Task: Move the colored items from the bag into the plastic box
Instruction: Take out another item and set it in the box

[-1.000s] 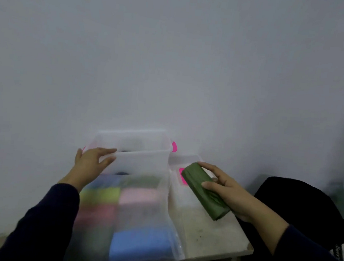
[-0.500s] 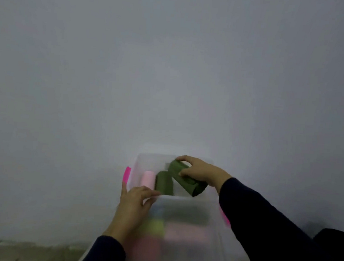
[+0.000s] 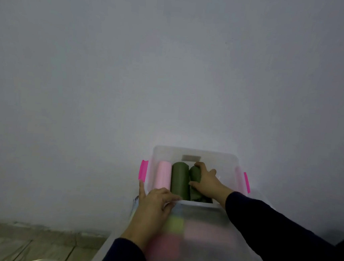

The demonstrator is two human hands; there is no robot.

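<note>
Step in hand: seating the second green roll (image 3: 194,175) in the plastic box (image 3: 195,153), beside the first green roll (image 3: 180,180) and pink roll (image 3: 163,175).
Right hand (image 3: 209,182): grip closed around the second green roll, pressing it down.
Left hand (image 3: 154,203): fingers resting spread on the box's near rim, holding nothing.
Technique: press the roll upright against its neighbour, then release; steady the box.
Bag: blurred translucent holder (image 3: 199,236) with coloured items, nearest the camera.
Room: plain grey wall (image 3: 131,64); wooden floor (image 3: 22,242) lower left. Surface not visible.
</note>
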